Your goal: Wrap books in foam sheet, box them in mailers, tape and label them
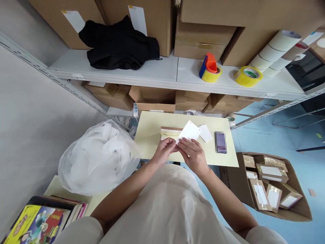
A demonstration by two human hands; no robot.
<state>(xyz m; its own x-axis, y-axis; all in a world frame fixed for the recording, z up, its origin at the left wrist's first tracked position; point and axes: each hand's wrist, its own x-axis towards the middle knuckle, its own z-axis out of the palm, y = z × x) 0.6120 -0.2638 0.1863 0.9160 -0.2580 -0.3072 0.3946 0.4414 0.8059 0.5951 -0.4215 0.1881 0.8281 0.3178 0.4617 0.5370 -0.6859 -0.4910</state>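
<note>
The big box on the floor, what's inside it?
Inside the big box are smaller taped cardboard boxes, several with white labels. Whatever lies beneath or inside them is covered.

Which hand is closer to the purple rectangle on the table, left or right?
The right hand. It is to the left of the purple rectangle, with its fingers on the white card. The left hand is farther away, at the card's lower corner.

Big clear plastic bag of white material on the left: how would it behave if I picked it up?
The clear plastic bag would probably sag and shift shape, since its thin film is creased. It is likely light for its size, as the white material inside seems thin and loosely bunched.
</note>
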